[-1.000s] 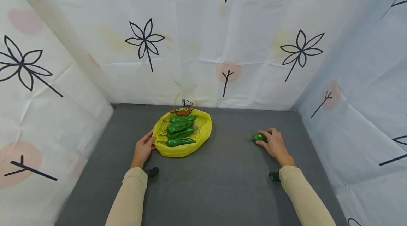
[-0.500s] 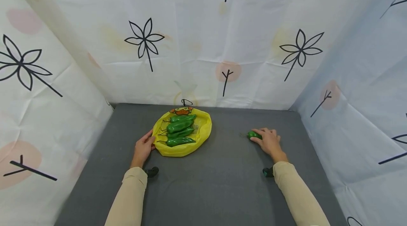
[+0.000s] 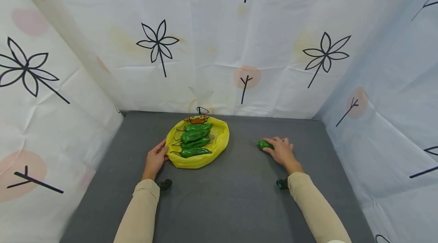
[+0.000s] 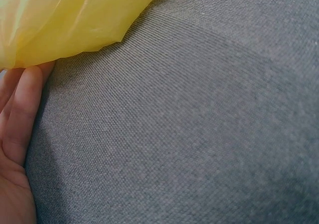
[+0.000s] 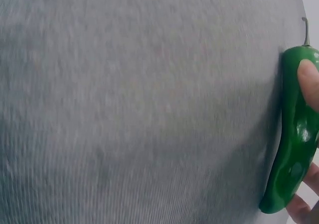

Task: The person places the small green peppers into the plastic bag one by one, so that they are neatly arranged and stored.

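My right hand (image 3: pixel 282 153) grips a green chili pepper (image 3: pixel 262 145) just above the grey table, right of centre. In the right wrist view the thumb lies along the glossy pepper (image 5: pixel 294 134), near its thin curved stem, and fingers wrap behind it. A yellow plastic bag (image 3: pixel 221 146) lies spread open left of centre, its edge standing up like a low bowl wall. Several green chili peppers (image 3: pixel 194 135) lie side by side in it. My left hand (image 3: pixel 155 159) holds the bag's left edge; in the left wrist view its fingertips are partly hidden behind the yellow plastic (image 4: pixel 75 25).
The grey cloth-covered table (image 3: pixel 219 205) runs to a white patterned curtain (image 3: pixel 205 56) at the back, with further curtains on both sides. A printed orange figure (image 3: pixel 196 119) shows on the bag's far edge. Dark wrist devices (image 3: pixel 165 185) sit at both sleeves.
My right hand has moved left across the table with the chili pepper, toward the yellow bag. The left hand and the bag stay where they were.
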`<state>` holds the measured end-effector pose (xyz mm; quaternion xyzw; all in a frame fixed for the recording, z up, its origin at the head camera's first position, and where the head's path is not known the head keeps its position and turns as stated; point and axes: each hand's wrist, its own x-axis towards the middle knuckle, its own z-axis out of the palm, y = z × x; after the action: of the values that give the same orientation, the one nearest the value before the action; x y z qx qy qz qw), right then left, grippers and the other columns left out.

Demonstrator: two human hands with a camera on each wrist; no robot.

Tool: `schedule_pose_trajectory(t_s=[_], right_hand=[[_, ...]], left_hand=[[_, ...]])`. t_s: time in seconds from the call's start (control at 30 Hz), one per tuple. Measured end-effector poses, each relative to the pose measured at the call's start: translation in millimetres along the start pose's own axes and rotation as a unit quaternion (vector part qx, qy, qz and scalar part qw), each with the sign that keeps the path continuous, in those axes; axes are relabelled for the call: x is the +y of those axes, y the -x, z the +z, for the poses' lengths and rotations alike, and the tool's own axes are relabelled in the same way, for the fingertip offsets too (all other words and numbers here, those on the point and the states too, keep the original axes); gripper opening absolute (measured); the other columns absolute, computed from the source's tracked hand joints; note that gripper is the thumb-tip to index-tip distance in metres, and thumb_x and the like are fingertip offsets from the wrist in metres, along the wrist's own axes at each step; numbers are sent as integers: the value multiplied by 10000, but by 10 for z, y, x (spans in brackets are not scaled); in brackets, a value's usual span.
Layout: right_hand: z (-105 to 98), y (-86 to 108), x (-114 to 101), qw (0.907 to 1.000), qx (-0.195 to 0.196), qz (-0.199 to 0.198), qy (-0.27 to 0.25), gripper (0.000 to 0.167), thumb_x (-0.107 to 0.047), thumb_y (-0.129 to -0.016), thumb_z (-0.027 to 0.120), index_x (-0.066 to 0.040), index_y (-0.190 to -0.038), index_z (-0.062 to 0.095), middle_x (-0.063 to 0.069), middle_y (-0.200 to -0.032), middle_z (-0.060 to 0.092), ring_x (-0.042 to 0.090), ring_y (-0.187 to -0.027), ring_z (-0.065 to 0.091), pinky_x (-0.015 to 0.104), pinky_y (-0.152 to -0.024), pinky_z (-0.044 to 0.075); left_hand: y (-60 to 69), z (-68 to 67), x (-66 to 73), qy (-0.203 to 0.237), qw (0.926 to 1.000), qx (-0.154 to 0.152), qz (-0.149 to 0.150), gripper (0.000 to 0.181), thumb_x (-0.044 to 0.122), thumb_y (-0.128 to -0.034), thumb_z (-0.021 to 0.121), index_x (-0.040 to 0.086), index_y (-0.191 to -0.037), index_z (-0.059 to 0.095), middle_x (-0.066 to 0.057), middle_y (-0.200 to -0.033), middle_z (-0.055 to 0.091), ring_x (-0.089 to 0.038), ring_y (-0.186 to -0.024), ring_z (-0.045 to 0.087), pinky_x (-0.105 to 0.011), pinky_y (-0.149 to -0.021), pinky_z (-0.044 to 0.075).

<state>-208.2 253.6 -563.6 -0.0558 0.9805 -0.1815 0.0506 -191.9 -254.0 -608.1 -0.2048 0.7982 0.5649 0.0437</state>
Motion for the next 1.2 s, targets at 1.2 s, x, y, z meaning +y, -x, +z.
schedule_pose_trajectory(t_s=[1.2], right_hand=[[-78, -199, -676, 9909, 623, -788, -901, 455, -360, -952, 721, -239, -1384, 648, 91, -1257, 628, 311, -1041, 495, 450, -805, 321]], left_hand=[[-5, 18, -14, 59, 10000, 7, 43, 507, 427, -1046, 562, 356, -1537, 461, -100, -1364, 639, -32, -913, 648, -151, -740, 550]])
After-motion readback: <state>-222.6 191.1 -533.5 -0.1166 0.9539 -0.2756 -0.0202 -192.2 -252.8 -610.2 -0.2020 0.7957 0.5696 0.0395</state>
